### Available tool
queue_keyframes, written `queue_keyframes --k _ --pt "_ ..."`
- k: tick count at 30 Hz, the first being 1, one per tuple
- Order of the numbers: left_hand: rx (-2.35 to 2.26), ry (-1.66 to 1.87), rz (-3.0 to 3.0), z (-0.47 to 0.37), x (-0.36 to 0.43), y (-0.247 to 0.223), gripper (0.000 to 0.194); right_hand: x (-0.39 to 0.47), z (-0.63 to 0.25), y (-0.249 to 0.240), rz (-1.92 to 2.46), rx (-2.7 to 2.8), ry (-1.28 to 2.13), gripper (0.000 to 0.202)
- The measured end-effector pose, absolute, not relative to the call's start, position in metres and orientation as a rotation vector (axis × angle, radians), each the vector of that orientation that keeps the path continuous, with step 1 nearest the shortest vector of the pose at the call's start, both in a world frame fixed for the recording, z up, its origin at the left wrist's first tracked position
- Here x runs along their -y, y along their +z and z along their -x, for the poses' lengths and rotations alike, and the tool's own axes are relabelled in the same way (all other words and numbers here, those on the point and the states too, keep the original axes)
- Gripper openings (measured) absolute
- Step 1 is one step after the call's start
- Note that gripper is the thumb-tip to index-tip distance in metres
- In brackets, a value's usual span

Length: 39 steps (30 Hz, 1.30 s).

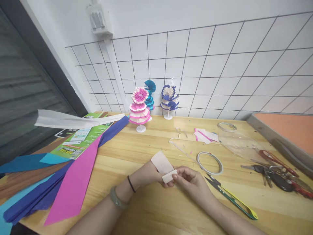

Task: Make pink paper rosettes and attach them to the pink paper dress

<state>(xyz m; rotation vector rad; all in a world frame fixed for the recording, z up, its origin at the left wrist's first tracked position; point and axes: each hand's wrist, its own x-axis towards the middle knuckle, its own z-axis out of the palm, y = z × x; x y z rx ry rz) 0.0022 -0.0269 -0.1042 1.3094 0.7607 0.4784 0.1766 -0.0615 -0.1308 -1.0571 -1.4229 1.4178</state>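
Both hands meet over the front middle of the wooden table around a pale strip of crepe paper (161,162). My left hand (150,173) holds the strip from the left; its fingers are partly hidden behind the paper. With thumb and fingers, my right hand (189,179) pinches the near end, where the paper is folded over into a narrow flap. Beside the right hand lies a pair of thread snips (232,197) with yellow and green handles. A roll of thin tape (209,163) rests just beyond that hand.
Several paper-fan trees stand at the back, including a pink one (139,111) and a purple one (169,101). Coloured crepe paper strips (75,182) cover the left side. Keys (271,173), paper scraps (206,135) and another tape roll (227,126) lie right, near an orange-topped grey tray (286,133).
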Motion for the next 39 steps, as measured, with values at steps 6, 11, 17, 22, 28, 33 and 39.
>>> queue_keyframes --k 6,11,17,22,28,33,39 --pt "-0.736 0.484 -1.412 -0.002 0.026 -0.102 0.02 0.06 -0.176 -0.136 1.111 1.42 1.412 0.027" --pt "-0.715 0.486 -1.489 0.003 0.025 -0.096 0.031 0.058 -0.177 -0.14 1.236 1.505 1.303 0.029" --pt "-0.742 0.324 -1.529 0.012 0.023 -0.09 0.046 0.058 -0.177 -0.143 1.28 1.574 1.193 0.027" --pt "-0.773 0.392 -1.466 0.015 0.021 -0.098 0.054 0.058 -0.176 -0.141 1.315 1.633 1.146 0.026" --pt "-0.872 0.485 -1.378 0.012 0.021 -0.104 0.048 0.058 -0.176 -0.137 1.324 1.65 1.154 0.026" --pt "-0.848 0.508 -1.348 0.009 0.022 -0.107 0.055 0.057 -0.176 -0.147 1.173 1.499 1.306 0.038" --pt "-0.808 0.454 -1.418 0.011 0.022 -0.105 0.053 0.057 -0.176 -0.153 1.095 1.495 1.366 0.038"
